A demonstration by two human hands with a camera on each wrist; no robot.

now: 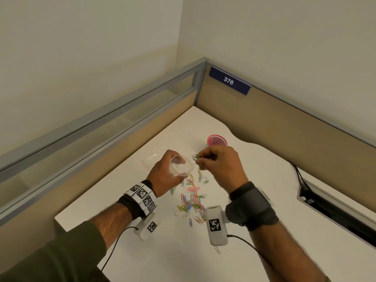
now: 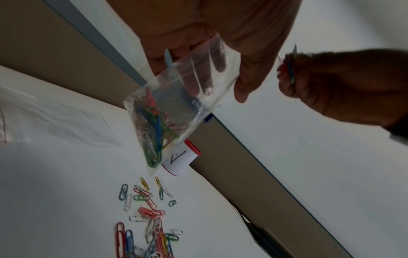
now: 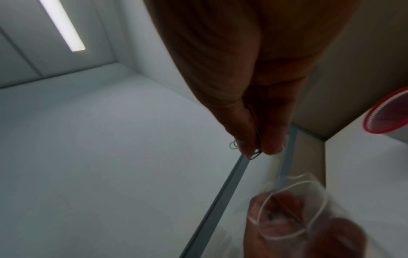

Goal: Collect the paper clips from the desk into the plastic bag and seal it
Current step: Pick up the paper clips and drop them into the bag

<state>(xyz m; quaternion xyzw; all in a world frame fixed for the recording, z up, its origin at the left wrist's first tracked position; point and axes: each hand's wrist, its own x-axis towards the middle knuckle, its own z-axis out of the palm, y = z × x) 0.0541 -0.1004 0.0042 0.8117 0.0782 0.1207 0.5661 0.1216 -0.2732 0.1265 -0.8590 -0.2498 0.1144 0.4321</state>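
My left hand (image 1: 166,171) holds a small clear plastic bag (image 1: 181,164) above the white desk, its mouth spread wide and facing up. In the left wrist view the bag (image 2: 174,111) hangs from my fingers with several coloured paper clips in its bottom. My right hand (image 1: 215,161) pinches a few paper clips (image 1: 196,157) just right of the bag's mouth; the right wrist view shows the clips (image 3: 253,154) between thumb and fingertips, with the bag opening (image 3: 287,213) below. Several coloured paper clips (image 1: 192,200) lie scattered on the desk beneath my hands.
A red mesh cup (image 1: 217,140) stands behind my right hand. A second clear bag (image 1: 149,159) lies flat on the desk to the left. Partition walls (image 1: 284,127) close the desk corner. A cable slot (image 1: 335,208) with a black cable runs along the right side.
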